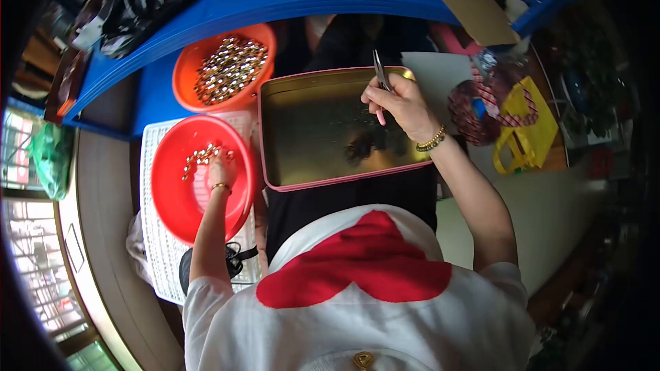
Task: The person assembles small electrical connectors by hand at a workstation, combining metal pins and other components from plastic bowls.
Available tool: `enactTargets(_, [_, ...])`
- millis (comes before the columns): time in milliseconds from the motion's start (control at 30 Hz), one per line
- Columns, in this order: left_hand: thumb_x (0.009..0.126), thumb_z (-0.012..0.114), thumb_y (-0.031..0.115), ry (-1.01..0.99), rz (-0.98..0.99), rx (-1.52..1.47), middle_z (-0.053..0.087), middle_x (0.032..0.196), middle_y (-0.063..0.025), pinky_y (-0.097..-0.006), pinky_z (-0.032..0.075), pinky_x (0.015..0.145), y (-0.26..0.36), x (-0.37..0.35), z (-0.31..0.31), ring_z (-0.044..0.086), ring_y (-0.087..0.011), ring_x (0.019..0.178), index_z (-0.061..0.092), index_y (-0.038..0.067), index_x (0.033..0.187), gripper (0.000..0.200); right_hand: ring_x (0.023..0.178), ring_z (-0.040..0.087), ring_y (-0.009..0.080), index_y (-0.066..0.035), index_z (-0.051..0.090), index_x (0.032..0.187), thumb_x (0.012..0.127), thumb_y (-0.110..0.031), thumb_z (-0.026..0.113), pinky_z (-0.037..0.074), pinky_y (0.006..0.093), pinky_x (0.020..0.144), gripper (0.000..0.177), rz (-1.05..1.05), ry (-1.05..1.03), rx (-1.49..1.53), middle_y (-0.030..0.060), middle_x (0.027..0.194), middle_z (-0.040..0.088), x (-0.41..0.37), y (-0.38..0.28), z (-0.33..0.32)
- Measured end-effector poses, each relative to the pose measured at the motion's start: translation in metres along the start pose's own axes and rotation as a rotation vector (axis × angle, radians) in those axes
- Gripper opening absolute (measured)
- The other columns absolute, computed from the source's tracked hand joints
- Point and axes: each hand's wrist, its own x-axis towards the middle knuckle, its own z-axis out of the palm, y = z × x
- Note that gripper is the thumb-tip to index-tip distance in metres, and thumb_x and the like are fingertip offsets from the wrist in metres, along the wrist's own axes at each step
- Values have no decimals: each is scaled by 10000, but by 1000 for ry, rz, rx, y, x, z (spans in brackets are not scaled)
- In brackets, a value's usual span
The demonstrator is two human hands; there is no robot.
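My right hand, above the shallow tin tray, is closed around a pair of pliers. Their metal jaws point up, and a pink handle end shows below the fingers. Inside the red basin, my left hand reaches in among small shiny gold pieces. Its fingers look drawn together, but their tips are small and blurred, so what they hold cannot be made out. A dark, tangled clump lies in the tray.
An orange basin full of shiny gold pieces stands behind the red one. The red basin rests on a white plastic crate. A blue shelf edge crosses the far side. On the right lie braided cords and a yellow bag.
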Motion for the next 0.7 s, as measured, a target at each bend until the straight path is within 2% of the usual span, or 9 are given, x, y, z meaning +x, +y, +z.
enactTargets(33, [812, 573, 219, -22, -20, -17, 607, 866, -171, -423, 462, 732, 9, -3, -12, 570, -341, 842, 579, 55, 945, 211, 561, 501, 43, -23, 564, 830, 864, -153, 592, 385, 178, 449, 137, -39, 27, -29, 27, 729, 575, -1, -2, -9])
enactTargets(100, [833, 582, 230, 84, -74, -376, 609, 748, -111, -332, 463, 611, 8, 1, -12, 584, -229, 696, 593, 45, 897, 196, 574, 493, 27, -46, 577, 834, 852, -162, 611, 366, 170, 454, 123, -7, 85, -152, -4, 692, 551, -3, -7, -28])
enactTargets(167, [854, 585, 232, -132, -459, -851, 582, 666, -45, -240, 414, 528, 17, 5, -51, 541, -114, 601, 606, 52, 851, 182, 571, 488, 23, -51, 579, 832, 845, -160, 619, 358, 169, 450, 117, 3, 139, -139, -14, 674, 539, -7, -11, -39])
enactTargets(300, [895, 515, 183, -206, -300, -1707, 590, 778, -42, -213, 407, 545, 58, 6, -121, 526, -89, 638, 570, 23, 982, 190, 539, 487, 31, -42, 583, 825, 834, -150, 629, 364, 170, 445, 118, -19, 45, -112, 0, 676, 553, -15, -16, -53])
enactTargets(333, [900, 507, 211, -310, -119, -1745, 601, 911, -63, -213, 439, 607, 69, 3, -138, 561, -104, 719, 526, 10, 1097, 281, 539, 498, 35, -35, 582, 815, 829, -146, 635, 373, 174, 444, 124, -10, 20, -116, 6, 688, 566, -16, -17, -52])
enactTargets(500, [885, 535, 252, -521, 173, -2003, 581, 1045, -79, -227, 468, 689, 156, -17, -180, 590, -129, 868, 426, -9, 1280, 486, 712, 542, 34, -20, 553, 837, 865, -108, 584, 449, 179, 604, 97, -10, -85, -180, 77, 946, 637, -22, -21, -21])
enactTargets(533, [877, 549, 266, -533, 201, -1983, 583, 1059, -82, -222, 456, 648, 172, -21, -184, 575, -121, 803, 421, -8, 1291, 512, 735, 543, 38, -19, 550, 838, 865, -106, 584, 456, 186, 642, 97, -73, -115, -223, 78, 965, 633, -22, -20, -16])
enactTargets(600, [905, 504, 238, -617, 101, -1913, 546, 1058, -75, -202, 390, 547, 198, -26, -184, 481, -95, 689, 465, 0, 1250, 421, 794, 552, 54, -6, 541, 836, 862, -88, 584, 470, 210, 723, 95, -114, -174, -264, 84, 1003, 622, -22, -18, -6])
enactTargets(700, [934, 482, 266, -742, -63, -1848, 568, 954, -58, -206, 375, 528, 233, -39, -178, 474, -82, 662, 498, 10, 1204, 372, 791, 564, 69, 15, 537, 828, 860, -75, 590, 475, 218, 734, 110, -54, -224, -343, 73, 904, 630, -22, -21, 9])
